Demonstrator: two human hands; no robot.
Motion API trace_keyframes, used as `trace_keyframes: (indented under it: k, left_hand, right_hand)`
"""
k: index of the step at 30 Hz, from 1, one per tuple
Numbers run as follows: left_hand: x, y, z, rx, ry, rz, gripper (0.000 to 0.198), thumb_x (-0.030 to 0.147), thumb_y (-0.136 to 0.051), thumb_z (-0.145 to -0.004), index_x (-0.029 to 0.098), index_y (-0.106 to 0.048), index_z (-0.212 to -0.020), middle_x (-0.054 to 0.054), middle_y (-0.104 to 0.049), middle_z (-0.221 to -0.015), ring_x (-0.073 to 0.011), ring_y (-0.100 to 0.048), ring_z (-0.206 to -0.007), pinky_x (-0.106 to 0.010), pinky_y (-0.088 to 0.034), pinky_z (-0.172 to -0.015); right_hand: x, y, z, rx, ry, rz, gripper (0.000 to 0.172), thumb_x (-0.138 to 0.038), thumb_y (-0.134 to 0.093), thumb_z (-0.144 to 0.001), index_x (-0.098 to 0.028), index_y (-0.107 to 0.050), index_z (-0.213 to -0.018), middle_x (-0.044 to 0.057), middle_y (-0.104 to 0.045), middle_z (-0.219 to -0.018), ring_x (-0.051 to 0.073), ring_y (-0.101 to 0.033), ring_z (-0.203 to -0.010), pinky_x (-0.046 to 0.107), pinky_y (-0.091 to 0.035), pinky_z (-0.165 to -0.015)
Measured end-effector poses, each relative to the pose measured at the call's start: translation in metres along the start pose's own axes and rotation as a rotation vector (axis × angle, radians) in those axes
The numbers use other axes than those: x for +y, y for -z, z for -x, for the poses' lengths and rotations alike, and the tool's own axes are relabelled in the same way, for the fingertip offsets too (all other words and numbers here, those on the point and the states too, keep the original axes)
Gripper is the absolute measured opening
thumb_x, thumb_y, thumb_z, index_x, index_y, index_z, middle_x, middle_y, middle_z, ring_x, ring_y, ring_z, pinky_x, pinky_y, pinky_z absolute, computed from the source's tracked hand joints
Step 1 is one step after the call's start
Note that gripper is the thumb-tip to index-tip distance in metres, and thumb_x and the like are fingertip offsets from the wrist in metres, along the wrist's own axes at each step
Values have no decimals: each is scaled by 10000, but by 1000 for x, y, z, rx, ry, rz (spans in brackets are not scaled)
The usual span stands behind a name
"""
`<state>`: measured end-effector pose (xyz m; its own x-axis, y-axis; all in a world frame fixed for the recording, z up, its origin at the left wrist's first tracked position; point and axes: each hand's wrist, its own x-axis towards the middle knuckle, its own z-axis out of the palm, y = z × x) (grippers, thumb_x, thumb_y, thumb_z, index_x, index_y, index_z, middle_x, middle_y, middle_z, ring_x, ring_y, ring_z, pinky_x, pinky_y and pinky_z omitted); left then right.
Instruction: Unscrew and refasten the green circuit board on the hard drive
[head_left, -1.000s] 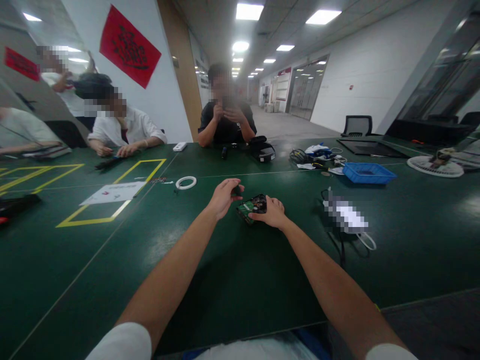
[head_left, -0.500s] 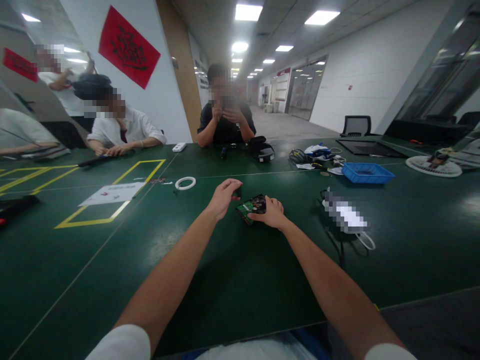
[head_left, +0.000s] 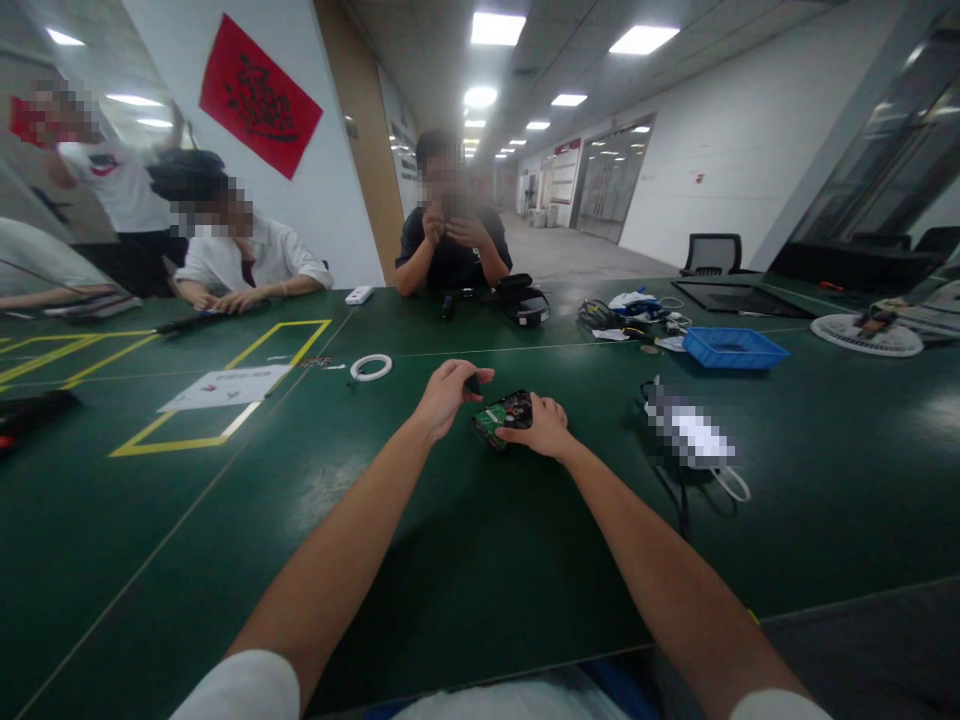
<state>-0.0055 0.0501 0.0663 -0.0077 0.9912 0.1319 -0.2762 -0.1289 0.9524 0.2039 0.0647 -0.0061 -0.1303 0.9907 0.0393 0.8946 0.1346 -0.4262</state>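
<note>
A hard drive [head_left: 493, 416] with a green circuit board on its upper face sits on the green table [head_left: 480, 540] in front of me. My right hand [head_left: 546, 428] grips it by its right side, thumb along the near edge and fingers around the far one. Just left of the drive, my left hand [head_left: 442, 398] is raised a little, apart from it. Between its thumb and fingers is a small dark piece [head_left: 472, 384], too small to name.
A white ring [head_left: 371, 367] and a paper sheet [head_left: 225, 387] lie to the left. On the right are a phone-like device [head_left: 690, 430] with a cable, a blue tray [head_left: 735, 350], tangled cables [head_left: 598, 314] and a round white grille [head_left: 868, 335]. People sit across the table.
The dark piece in my left hand has turned and shifted slightly left as the fingers moved. My right hand and the hard drive stay put. A standing person at back left has moved left.
</note>
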Motion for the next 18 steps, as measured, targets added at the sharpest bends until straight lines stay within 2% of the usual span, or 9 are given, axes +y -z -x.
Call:
trace_keyframes:
  k: [5,9,14,18]
  left_hand:
    - [-1,2,-1,30,-45,-41,209,349,-692,-808,171,-614,-884,-120,-723,-1021,-246,-669,-988,-289,-557,-630]
    - [0,3,-1,42,-76,-91,220,374,-717,-777,172,-681,-854,-84,-675,-1021,-212,-621,-942,-289,-572,-644]
    - [3,4,-1,5,-54,-92,248,391,-740,-755,176,-720,-876,-80,-669,-1024,-202,-615,-913,-273,-563,-634]
    - [5,5,0,25,-71,-95,244,365,-710,-777,171,-722,-925,-83,-688,-951,-197,-635,-877,-261,-545,-615]
  right_hand:
    - [0,-1,0,9,2,8,1162,-944,-587,-580,-225,-376,-1469,178,-447,-1419,406,-364,-1383,467,-271,-1115]
    - [1,-1,0,5,1,-2,1232,-957,-575,-572,-202,-320,-1511,195,-413,-1459,410,-338,-1404,466,-255,-1130]
    - [-1,1,1,-18,-11,-4,1259,-954,-573,-582,-200,-272,-1544,192,-387,-1496,412,-314,-1423,460,-244,-1137]
    - [-2,4,2,-28,-15,-5,1271,-951,-576,-584,-188,-262,-1551,199,-382,-1501,413,-305,-1429,461,-238,-1142]
